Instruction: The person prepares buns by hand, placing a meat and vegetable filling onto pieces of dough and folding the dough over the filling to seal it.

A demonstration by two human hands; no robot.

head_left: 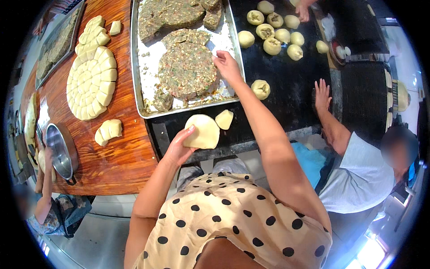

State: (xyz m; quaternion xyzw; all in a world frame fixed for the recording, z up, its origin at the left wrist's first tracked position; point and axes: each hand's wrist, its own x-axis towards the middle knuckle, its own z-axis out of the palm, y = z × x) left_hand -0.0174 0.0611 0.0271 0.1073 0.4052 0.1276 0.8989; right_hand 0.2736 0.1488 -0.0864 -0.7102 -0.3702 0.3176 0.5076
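The left hand [179,149] holds 1 dough round [204,132] by its edge, beside the tray [134,58]; likely light, soft, easily torn, best cradled from beneath. The right hand [228,67] is at the filling's [187,65] edge; whether it grips any, I cannot tell.

No text, label, number or sign can be read — nothing legible from edge to edge of the black counter [291,89].

Tray [149,67]: before you, filling [188,67] inside it.
Dough balls [272,46]: on the counter [295,80], right of the tray.
Cut dough [92,83]: on the table [130,166], at your left.
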